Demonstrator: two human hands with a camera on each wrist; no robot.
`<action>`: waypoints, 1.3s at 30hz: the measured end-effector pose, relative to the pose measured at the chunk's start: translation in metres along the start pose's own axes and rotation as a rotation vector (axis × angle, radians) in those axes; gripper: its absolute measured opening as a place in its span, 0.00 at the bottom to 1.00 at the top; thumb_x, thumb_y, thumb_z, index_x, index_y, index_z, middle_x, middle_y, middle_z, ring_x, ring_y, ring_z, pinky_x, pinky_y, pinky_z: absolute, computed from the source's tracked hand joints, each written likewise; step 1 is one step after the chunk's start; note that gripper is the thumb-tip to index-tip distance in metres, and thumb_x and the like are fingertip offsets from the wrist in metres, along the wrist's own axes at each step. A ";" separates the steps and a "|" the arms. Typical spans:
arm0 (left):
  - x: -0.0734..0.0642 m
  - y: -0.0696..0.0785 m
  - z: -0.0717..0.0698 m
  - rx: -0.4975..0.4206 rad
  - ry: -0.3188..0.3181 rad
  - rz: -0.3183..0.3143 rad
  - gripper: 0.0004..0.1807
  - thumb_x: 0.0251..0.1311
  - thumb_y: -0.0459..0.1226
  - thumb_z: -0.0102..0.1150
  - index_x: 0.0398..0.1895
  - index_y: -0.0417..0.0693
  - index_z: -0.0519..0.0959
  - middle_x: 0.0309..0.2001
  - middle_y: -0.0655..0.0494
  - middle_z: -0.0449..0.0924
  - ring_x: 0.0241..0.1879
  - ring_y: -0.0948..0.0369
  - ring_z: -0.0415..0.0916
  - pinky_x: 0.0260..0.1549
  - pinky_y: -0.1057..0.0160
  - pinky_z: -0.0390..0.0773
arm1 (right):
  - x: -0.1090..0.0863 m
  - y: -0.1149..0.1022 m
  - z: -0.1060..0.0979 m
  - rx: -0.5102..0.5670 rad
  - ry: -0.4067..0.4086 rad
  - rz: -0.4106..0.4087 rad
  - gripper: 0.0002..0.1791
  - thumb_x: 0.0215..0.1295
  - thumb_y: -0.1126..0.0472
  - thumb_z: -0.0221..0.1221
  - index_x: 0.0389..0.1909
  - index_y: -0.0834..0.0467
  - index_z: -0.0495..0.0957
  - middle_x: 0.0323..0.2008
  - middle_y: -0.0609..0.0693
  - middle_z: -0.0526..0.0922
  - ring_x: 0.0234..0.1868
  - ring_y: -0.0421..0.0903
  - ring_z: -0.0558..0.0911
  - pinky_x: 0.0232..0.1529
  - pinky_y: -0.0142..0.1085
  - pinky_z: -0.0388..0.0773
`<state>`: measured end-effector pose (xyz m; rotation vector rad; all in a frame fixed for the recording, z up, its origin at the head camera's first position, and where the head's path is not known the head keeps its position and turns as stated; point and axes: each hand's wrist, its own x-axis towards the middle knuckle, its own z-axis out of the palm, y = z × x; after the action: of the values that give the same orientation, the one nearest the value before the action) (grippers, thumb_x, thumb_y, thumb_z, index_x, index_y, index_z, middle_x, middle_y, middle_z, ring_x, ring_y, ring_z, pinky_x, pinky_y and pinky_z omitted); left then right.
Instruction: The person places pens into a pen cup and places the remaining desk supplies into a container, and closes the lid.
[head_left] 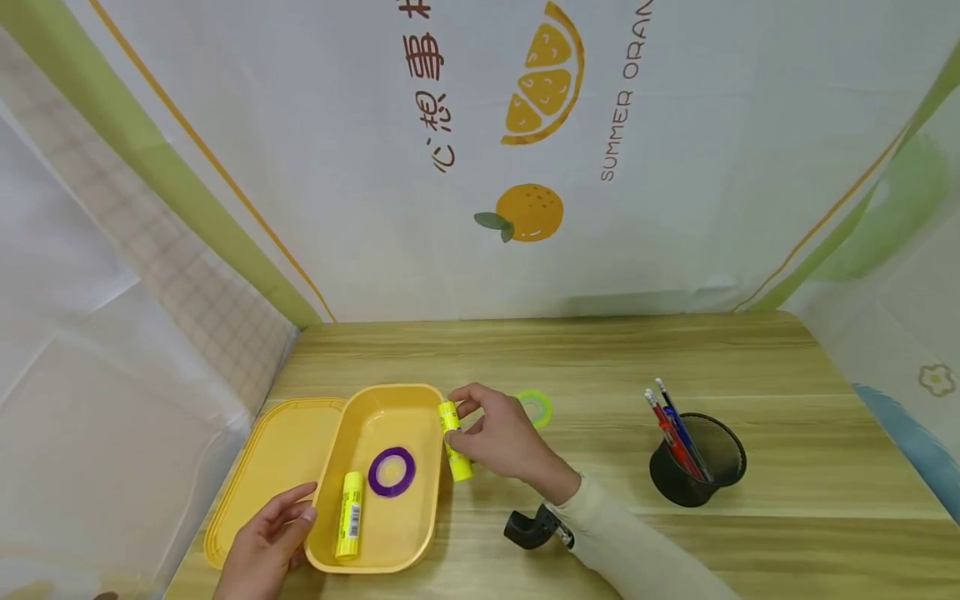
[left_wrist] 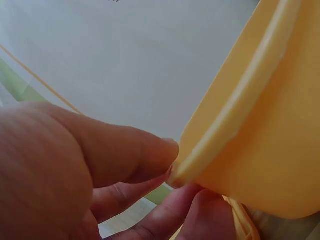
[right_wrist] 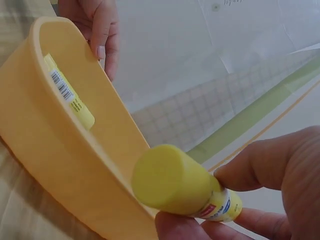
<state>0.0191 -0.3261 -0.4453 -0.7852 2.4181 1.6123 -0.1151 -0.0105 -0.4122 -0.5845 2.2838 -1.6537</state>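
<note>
My right hand point(head_left: 498, 433) pinches a yellow glue stick point(head_left: 454, 442) between thumb and fingers, at the right rim of a yellow plastic box point(head_left: 433, 533). In the right wrist view the end of that glue stick point(right_wrist: 160, 180) points toward the camera, overlapping the box wall. A second glue stick point(head_left: 349, 517) lies inside the box, beside a roll of purple tape point(head_left: 392, 472). With thumb and fingertips, my left hand point(head_left: 266, 537) holds the box's left rim near its front corner; the left wrist view shows the thumb at the rim point(left_wrist: 220, 135) and other fingers below it.
A yellow lid point(head_left: 277, 467) lies on the wooden table left of the box. Behind my right hand is a roll of green tape point(head_left: 537, 408). Farther right stands a black mesh pen holder point(head_left: 693, 492) with pens and pencils point(head_left: 678, 442). A printed cloth point(head_left: 375, 208) hangs behind the table.
</note>
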 end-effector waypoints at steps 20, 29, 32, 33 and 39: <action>-0.003 0.001 0.001 -0.001 -0.009 0.018 0.29 0.76 0.37 0.60 0.77 0.48 0.70 0.56 0.50 0.80 0.31 0.61 0.75 0.29 0.64 0.81 | 0.010 -0.018 0.040 -0.074 -0.090 0.037 0.25 0.64 0.60 0.71 0.62 0.55 0.79 0.46 0.51 0.83 0.32 0.36 0.85 0.30 0.30 0.85; -0.002 0.002 0.000 0.000 -0.016 0.009 0.29 0.76 0.37 0.60 0.78 0.48 0.69 0.56 0.50 0.80 0.32 0.61 0.75 0.29 0.64 0.81 | 0.015 -0.021 0.058 -0.058 -0.161 0.049 0.26 0.65 0.64 0.71 0.62 0.59 0.76 0.46 0.54 0.83 0.27 0.36 0.83 0.25 0.29 0.84; -0.002 0.002 0.000 0.003 -0.017 0.006 0.29 0.76 0.37 0.60 0.78 0.48 0.69 0.58 0.48 0.79 0.33 0.61 0.75 0.30 0.64 0.81 | 0.017 -0.020 0.065 -0.072 -0.189 0.034 0.26 0.65 0.64 0.72 0.62 0.60 0.76 0.45 0.54 0.83 0.26 0.36 0.82 0.25 0.28 0.84; -0.002 0.002 0.000 0.004 -0.017 0.006 0.29 0.76 0.37 0.60 0.78 0.48 0.69 0.58 0.47 0.79 0.34 0.61 0.75 0.30 0.63 0.81 | 0.018 -0.019 0.068 -0.079 -0.197 0.031 0.26 0.65 0.64 0.72 0.62 0.60 0.75 0.44 0.53 0.83 0.25 0.36 0.82 0.24 0.28 0.83; -0.002 0.000 0.000 -0.007 -0.016 0.014 0.28 0.76 0.37 0.59 0.77 0.48 0.70 0.57 0.49 0.80 0.35 0.62 0.76 0.30 0.63 0.82 | 0.021 -0.019 0.079 -0.162 -0.235 0.037 0.26 0.65 0.63 0.72 0.62 0.60 0.75 0.39 0.49 0.83 0.24 0.36 0.81 0.23 0.27 0.81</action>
<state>0.0206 -0.3254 -0.4441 -0.7552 2.4139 1.6272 -0.0964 -0.0922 -0.4190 -0.7263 2.2527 -1.3142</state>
